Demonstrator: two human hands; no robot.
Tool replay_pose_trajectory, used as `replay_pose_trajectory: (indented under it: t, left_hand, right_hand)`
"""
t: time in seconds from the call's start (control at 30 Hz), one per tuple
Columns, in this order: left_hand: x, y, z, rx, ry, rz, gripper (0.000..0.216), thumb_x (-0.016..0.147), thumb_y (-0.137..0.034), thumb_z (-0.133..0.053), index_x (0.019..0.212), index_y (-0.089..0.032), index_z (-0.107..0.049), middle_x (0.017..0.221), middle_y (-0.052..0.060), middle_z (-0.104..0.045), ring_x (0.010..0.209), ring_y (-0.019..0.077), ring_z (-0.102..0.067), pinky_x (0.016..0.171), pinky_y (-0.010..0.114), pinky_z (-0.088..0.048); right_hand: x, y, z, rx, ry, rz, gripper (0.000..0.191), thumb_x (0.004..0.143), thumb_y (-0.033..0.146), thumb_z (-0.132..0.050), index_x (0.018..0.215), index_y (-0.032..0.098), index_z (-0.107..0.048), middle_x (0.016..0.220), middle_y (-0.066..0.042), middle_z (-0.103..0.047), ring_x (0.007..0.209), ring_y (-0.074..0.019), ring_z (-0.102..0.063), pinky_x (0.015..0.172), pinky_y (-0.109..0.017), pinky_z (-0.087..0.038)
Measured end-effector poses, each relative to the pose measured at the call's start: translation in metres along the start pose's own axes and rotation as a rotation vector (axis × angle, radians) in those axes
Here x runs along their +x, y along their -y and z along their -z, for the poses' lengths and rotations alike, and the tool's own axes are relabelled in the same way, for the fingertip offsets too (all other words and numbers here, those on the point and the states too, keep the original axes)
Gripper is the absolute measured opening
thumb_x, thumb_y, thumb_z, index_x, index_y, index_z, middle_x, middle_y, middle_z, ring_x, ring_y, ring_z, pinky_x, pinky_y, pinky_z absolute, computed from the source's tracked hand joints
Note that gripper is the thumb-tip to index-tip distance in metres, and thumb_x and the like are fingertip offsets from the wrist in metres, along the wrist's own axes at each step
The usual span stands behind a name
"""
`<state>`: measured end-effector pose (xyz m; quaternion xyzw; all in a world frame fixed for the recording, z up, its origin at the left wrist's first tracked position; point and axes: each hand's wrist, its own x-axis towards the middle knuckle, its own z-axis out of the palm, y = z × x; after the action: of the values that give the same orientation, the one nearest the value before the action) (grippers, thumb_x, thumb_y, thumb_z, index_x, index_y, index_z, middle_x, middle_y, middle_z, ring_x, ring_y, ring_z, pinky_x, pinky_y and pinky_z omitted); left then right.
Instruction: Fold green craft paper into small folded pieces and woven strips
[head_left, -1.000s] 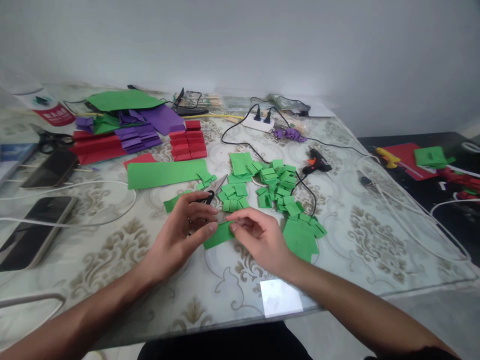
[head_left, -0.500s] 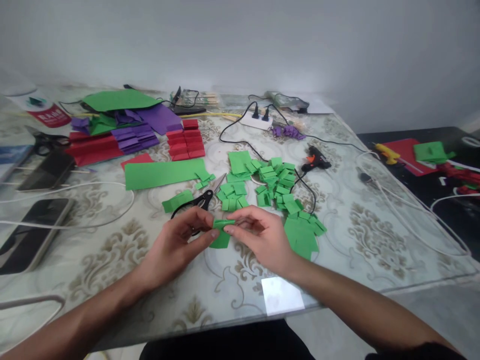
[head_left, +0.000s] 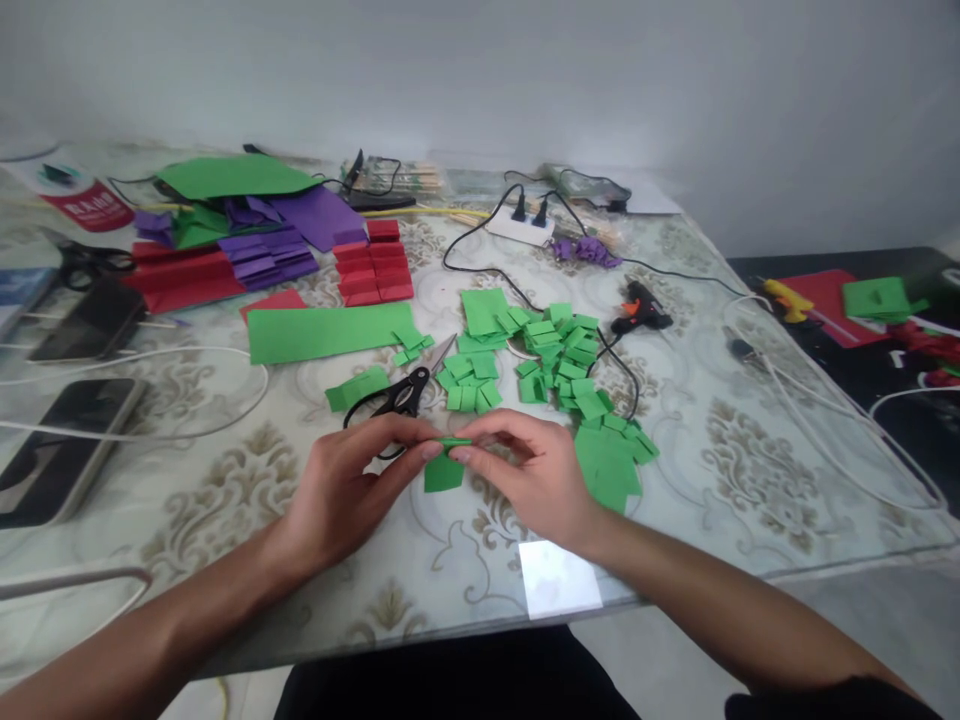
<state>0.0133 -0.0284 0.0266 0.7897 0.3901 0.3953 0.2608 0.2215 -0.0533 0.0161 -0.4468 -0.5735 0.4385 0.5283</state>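
Note:
Both hands pinch one small green paper piece just above the table, near its front middle. My left hand grips its left side with thumb and fingers closed. On the right side, my right hand pinches the folded top edge. Black-handled scissors lie on the table just behind my left hand. Several small folded green pieces are heaped behind my right hand, and larger green pieces lie right of it.
A long green strip, red folded strips and purple strips lie at back left. Two phones with white cables sit at left. A black glue gun and power strip sit behind. A dark side table stands right.
The green piece was a longer flat strip between the hands; it is now folded over and shorter, and both hands have closed in together on its top edge.

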Motion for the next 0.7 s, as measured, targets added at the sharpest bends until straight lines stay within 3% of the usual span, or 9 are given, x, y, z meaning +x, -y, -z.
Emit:
replay_pose_trajectory:
  t: [0.43, 0.7]
  left_hand:
    - [-0.0031, -0.0016, -0.0043, 0.037, -0.004, -0.106, 0.003, 0.097, -0.018, -0.072, 0.096, -0.021, -0.071, 0.083, -0.002, -0.078, 0.071, 0.0121, -0.074, 0.067, 0.019, -0.059]
    - [-0.0019, -0.0053, -0.0043, 0.044, -0.033, -0.081, 0.005, 0.096, -0.018, -0.071, 0.093, -0.021, -0.071, 0.081, -0.003, -0.078, 0.069, 0.0127, -0.074, 0.066, 0.021, -0.059]
  right_hand:
    - [-0.0022, -0.0016, 0.0007, -0.094, 0.038, 0.067, 0.005, 0.09, 0.019, -0.079, 0.093, 0.023, -0.08, 0.088, -0.002, -0.081, 0.08, -0.017, -0.076, 0.075, -0.029, -0.06]
    - [-0.0019, -0.001, -0.0013, -0.069, 0.013, 0.039, 0.005, 0.087, 0.022, -0.082, 0.091, 0.022, -0.079, 0.087, -0.002, -0.082, 0.079, -0.0168, -0.078, 0.075, -0.028, -0.062]
